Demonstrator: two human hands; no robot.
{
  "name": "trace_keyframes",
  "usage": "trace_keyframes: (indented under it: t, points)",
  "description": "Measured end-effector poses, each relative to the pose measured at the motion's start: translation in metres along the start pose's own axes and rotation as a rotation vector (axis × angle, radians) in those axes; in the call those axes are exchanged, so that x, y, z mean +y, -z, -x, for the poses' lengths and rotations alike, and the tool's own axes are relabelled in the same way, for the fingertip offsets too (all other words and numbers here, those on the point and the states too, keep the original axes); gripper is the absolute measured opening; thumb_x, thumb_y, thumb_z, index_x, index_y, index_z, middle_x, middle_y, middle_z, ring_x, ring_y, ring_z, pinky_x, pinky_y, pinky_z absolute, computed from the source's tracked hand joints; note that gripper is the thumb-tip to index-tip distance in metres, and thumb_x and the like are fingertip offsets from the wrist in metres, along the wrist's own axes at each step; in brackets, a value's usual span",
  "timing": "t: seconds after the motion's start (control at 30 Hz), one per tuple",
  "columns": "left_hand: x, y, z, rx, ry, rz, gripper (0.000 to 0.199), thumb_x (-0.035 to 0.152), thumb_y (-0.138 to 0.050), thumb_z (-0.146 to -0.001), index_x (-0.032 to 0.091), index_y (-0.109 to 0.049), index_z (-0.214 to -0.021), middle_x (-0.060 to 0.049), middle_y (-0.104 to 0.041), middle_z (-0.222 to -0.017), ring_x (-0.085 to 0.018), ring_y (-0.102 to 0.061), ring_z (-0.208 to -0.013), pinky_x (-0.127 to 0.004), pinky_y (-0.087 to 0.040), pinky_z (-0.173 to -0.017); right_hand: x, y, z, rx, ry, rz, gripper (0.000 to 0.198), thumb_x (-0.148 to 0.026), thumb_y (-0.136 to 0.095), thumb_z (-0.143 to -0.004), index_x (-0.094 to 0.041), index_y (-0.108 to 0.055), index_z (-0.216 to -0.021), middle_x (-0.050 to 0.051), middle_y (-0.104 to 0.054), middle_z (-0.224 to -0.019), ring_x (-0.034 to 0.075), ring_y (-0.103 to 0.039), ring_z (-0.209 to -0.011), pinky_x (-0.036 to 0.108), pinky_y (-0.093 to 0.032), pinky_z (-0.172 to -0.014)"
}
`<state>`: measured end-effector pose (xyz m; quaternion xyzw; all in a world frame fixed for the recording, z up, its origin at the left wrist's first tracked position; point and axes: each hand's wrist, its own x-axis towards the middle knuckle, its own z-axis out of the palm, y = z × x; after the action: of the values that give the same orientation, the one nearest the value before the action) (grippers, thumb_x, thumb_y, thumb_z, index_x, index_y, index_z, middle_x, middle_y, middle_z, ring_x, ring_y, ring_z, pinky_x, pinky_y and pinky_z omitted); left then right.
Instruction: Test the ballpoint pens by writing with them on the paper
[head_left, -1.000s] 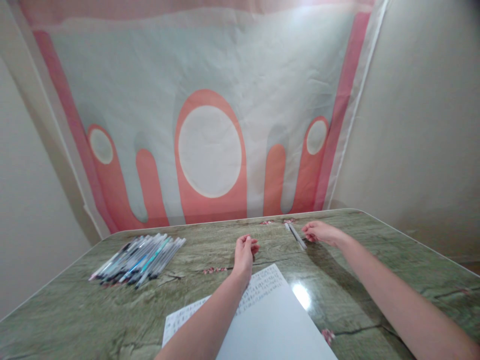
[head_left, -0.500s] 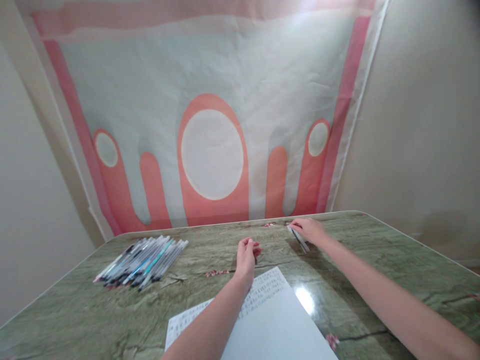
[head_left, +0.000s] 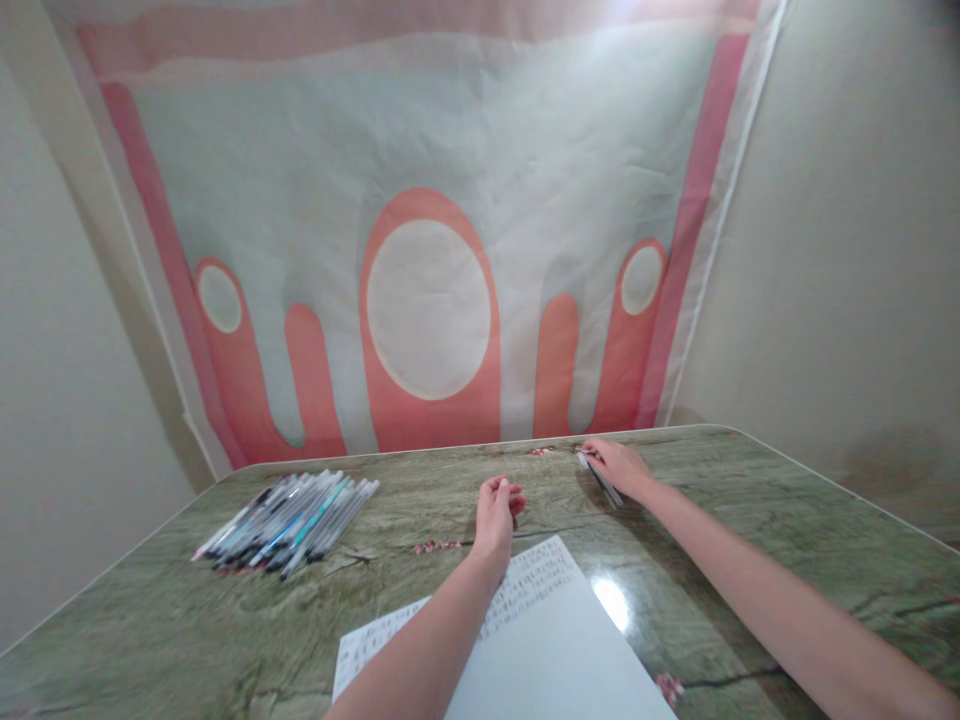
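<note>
My right hand (head_left: 619, 468) is at the far right of the table, its fingers closed at the far end of a few slim pens (head_left: 610, 492). These pens slant toward me, and the fingers partly cover them. Near the middle, my left hand (head_left: 496, 513) hovers or rests just beyond the paper, its fingers loosely curled and nothing visible in them. A white sheet of paper (head_left: 559, 655) with rows of handwriting along its far part lies under my left forearm. On the left is a pile of many pens (head_left: 289, 522), mostly clear and grey with a few blue ones.
The table (head_left: 187, 640) has a green wood-grain top printed with pink blossoms, and a bright light reflection shows beside the paper. Behind it hangs a cloth (head_left: 427, 310) with pink and coral shapes. A plain wall (head_left: 840, 250) stands at the right.
The view has shifted very slightly. Both hands stay in about the same places, with the right still at the few pens.
</note>
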<state>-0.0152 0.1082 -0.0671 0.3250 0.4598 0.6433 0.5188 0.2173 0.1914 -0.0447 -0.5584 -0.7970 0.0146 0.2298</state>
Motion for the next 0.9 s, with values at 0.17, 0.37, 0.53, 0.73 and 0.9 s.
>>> trace_keyframes:
  t: [0.17, 0.37, 0.53, 0.73, 0.9]
  points:
    - [0.000, 0.000, 0.000, -0.003, -0.008, -0.006, 0.022, 0.032, -0.047, -0.082, 0.016, -0.045, -0.097, -0.005, -0.058, -0.084, -0.008, -0.057, -0.062, -0.022, -0.045, -0.063, 0.004, -0.001, 0.003, 0.020, 0.011, 0.043, 0.018, -0.032, -0.049, -0.081, -0.024, -0.062, -0.092, 0.002, -0.065, -0.088, 0.016, -0.058, -0.083, 0.023, -0.037, -0.069]
    - [-0.001, 0.000, 0.000, -0.005, -0.011, -0.002, 0.024, 0.034, -0.050, -0.081, 0.016, -0.046, -0.096, -0.004, -0.058, -0.082, -0.008, -0.057, -0.062, -0.022, -0.045, -0.063, 0.007, -0.011, 0.007, 0.040, 0.075, 0.126, 0.018, -0.037, -0.054, -0.079, -0.024, -0.065, -0.079, 0.001, -0.061, -0.087, 0.014, -0.055, -0.083, 0.022, -0.035, -0.065]
    - [-0.001, 0.001, -0.001, -0.006, -0.010, 0.003, 0.024, 0.034, -0.049, -0.081, 0.016, -0.046, -0.096, -0.004, -0.058, -0.083, -0.007, -0.057, -0.062, -0.022, -0.045, -0.064, 0.007, -0.011, 0.008, 0.033, 0.042, 0.079, 0.018, -0.037, -0.053, -0.079, -0.025, -0.066, -0.085, 0.001, -0.061, -0.088, 0.014, -0.055, -0.083, 0.022, -0.035, -0.066]
    - [-0.003, 0.001, -0.002, 0.001, -0.008, 0.001, 0.025, 0.035, -0.051, -0.080, 0.016, -0.047, -0.096, -0.004, -0.059, -0.082, -0.008, -0.058, -0.062, -0.022, -0.045, -0.062, -0.020, 0.019, 0.008, 0.245, -0.069, -0.241, 0.033, -0.042, -0.041, -0.083, -0.018, -0.065, -0.080, 0.005, -0.062, -0.080, 0.016, -0.054, -0.075, 0.024, -0.036, -0.065]
    - [0.004, 0.000, -0.006, 0.017, 0.025, -0.001, 0.024, 0.035, -0.051, -0.079, 0.017, -0.047, -0.095, -0.005, -0.060, -0.085, -0.007, -0.057, -0.059, -0.021, -0.044, -0.059, -0.116, 0.080, 0.042, 0.136, 0.088, -0.844, 0.031, -0.042, -0.043, -0.084, -0.016, -0.059, -0.085, 0.000, -0.054, -0.064, 0.010, -0.047, -0.057, 0.021, -0.036, -0.053]
